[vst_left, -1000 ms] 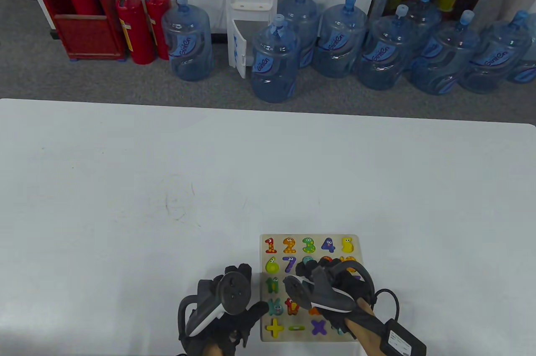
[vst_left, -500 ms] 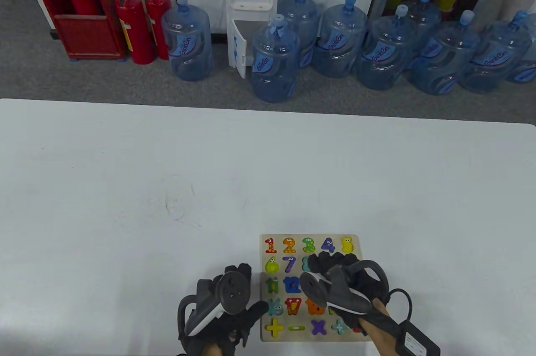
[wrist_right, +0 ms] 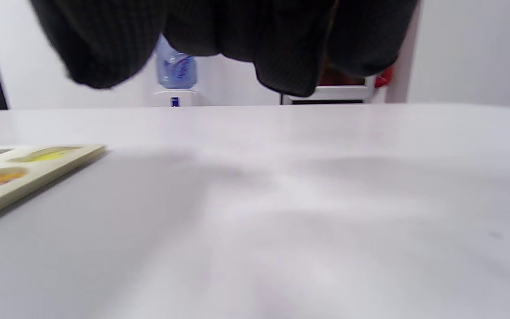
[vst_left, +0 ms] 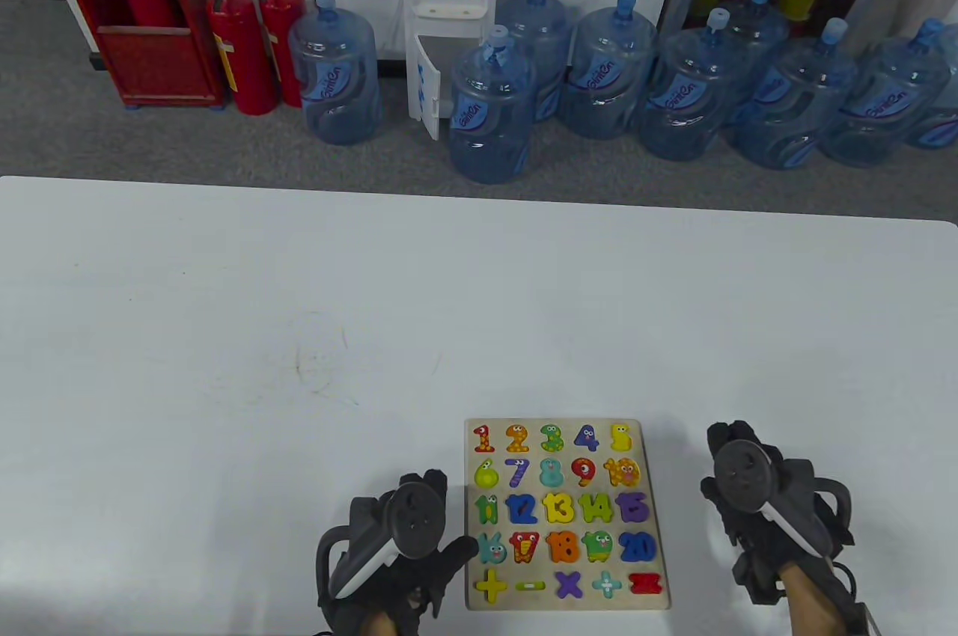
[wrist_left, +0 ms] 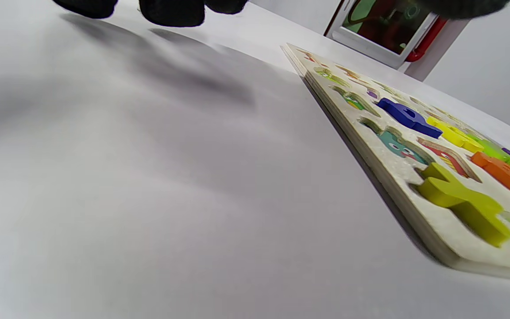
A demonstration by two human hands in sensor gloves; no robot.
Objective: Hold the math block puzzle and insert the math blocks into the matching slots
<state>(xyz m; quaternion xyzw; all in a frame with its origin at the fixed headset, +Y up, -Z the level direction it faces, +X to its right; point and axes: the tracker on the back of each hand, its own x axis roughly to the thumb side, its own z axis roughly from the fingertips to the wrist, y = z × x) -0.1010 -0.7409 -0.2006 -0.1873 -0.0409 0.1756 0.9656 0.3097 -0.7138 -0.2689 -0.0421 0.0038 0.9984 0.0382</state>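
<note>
Your right hand (vst_left: 763,509) now off puzzle board (vst_left: 566,514), empty beside it on bench (vst_left: 224,337); all slots look filled; left hand (vst_left: 397,554) steadies board's edge

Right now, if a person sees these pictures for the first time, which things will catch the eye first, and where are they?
The colourful puzzle board stands out first, lying at the near edge of the white table, every visible slot filled with a number or sign block. A gloved hand sits on each side of it: the left hand close to its left edge, the right hand apart on the right. Behind the table, blue water jugs crowd the floor.
</note>
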